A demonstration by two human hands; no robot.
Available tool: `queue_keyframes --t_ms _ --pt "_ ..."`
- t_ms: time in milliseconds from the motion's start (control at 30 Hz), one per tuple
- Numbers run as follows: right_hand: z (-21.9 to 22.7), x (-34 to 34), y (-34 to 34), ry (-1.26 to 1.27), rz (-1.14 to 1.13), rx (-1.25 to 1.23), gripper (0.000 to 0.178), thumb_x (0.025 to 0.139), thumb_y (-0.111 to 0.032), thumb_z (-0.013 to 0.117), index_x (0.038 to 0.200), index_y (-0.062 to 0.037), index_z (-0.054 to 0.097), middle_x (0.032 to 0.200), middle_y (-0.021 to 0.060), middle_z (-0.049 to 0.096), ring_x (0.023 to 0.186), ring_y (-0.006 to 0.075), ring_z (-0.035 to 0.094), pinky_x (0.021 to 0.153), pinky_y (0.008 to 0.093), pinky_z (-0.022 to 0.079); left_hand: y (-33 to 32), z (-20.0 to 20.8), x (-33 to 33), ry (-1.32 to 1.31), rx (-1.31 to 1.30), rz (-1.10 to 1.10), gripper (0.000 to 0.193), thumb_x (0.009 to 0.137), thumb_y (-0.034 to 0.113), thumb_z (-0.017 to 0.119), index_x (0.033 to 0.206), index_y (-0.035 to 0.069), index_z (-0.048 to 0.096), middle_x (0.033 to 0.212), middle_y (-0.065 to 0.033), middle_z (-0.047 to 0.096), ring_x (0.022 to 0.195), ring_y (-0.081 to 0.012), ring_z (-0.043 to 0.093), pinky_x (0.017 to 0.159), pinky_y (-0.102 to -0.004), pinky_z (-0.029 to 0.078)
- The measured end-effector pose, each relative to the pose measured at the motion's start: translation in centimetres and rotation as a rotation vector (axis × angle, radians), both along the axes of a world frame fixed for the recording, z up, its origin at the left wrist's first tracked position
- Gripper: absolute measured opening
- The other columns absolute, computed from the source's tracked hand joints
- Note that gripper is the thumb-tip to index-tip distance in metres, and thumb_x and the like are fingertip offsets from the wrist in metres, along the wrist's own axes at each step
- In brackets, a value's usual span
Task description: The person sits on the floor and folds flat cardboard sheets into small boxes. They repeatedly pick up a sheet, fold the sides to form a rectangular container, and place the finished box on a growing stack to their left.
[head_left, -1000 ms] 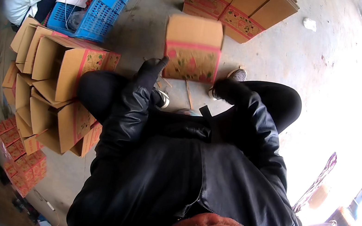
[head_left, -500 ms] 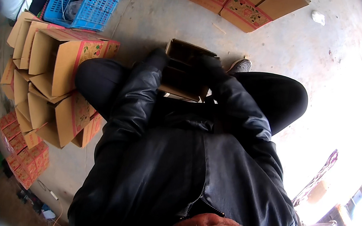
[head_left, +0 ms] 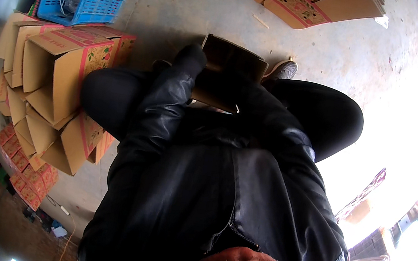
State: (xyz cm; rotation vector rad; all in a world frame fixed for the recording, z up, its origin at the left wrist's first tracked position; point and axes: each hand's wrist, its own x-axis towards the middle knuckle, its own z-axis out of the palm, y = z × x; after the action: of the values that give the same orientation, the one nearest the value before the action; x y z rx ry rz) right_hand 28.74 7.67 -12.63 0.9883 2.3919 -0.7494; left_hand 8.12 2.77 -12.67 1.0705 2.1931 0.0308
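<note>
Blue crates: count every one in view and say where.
1: a blue crate at the upper left, just beyond the stacked open cartons, cut by the top edge. Others may be hidden.

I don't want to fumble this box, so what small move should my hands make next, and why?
I'd probably steady the open carton with your left hand before shifting the right hand: the left is at the carton's left edge, while the right is over its dark opening, where contact is too dark to see.
</note>
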Motion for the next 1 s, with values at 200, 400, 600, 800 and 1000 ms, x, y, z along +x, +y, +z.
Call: queue_keyframes --t_ms 200,400,600,800,1000 --pt "0.0 0.3 0.4 0.009 -0.042 -0.006 0.034 0.084 -0.029 0.062 0.112 -0.0113 0.066 0.110 0.0166 0.065 0.100 0.0321 0.064 0.083 0.0400 0.052 0.7 1.5 0.8 0.144 -0.093 -0.452 0.022 0.086 0.020 0.054 0.084 0.005 0.070 0.094 -0.0203 0.067 0.091 -0.0341 0.066 0.080 -0.0433 0.053" --pt "0.8 0.2 0.5 0.040 -0.023 -0.025 0.034 0.083 -0.028 0.063 0.113 -0.0110 0.066 0.111 0.0164 0.065 0.100 0.0314 0.064 0.084 0.0393 0.051 -0.4 -3.3 0.7 0.122 -0.122 -0.312 0.021 0.086 0.016 0.053 0.086 0.006 0.072 0.092 -0.0123 0.070 0.089 -0.0287 0.067 0.077 -0.0417 0.054" --pt "-0.3 -1.1 0.9 0.049 -0.053 -0.026 0.034 0.083 -0.027 0.064 0.113 -0.0106 0.065 0.112 0.0161 0.065 0.101 0.0307 0.064 0.085 0.0385 0.051 -0.3 -4.8 0.7 0.179 -0.092 -0.450 0.020 0.085 0.016 0.055 0.085 0.009 0.073 0.087 -0.0095 0.070 0.086 -0.0262 0.067 0.073 -0.0412 0.053" --pt "-1.2 -2.0 1.0 0.058 -0.054 -0.018 0.034 0.083 -0.025 0.065 0.114 -0.0103 0.065 0.113 0.0159 0.065 0.102 0.0300 0.064 0.086 0.0378 0.051 -0.9 -3.7 0.5 0.298 -0.060 -0.695 0.018 0.083 0.017 0.057 0.086 0.011 0.073 0.084 -0.0082 0.070 0.084 -0.0256 0.067 0.072 -0.0416 0.052" --pt "-0.3 -1.6 1.0 0.135 0.017 -0.048 0.034 0.083 -0.024 0.065 0.114 -0.0100 0.065 0.114 0.0157 0.064 0.102 0.0294 0.064 0.086 0.0370 0.051 0.0 3.5 1.6 0.022 0.448 0.184 0.047 0.078 0.025 0.068 0.117 0.002 0.055 0.106 -0.0220 0.061 0.100 -0.0412 0.059 0.086 -0.0470 0.048"
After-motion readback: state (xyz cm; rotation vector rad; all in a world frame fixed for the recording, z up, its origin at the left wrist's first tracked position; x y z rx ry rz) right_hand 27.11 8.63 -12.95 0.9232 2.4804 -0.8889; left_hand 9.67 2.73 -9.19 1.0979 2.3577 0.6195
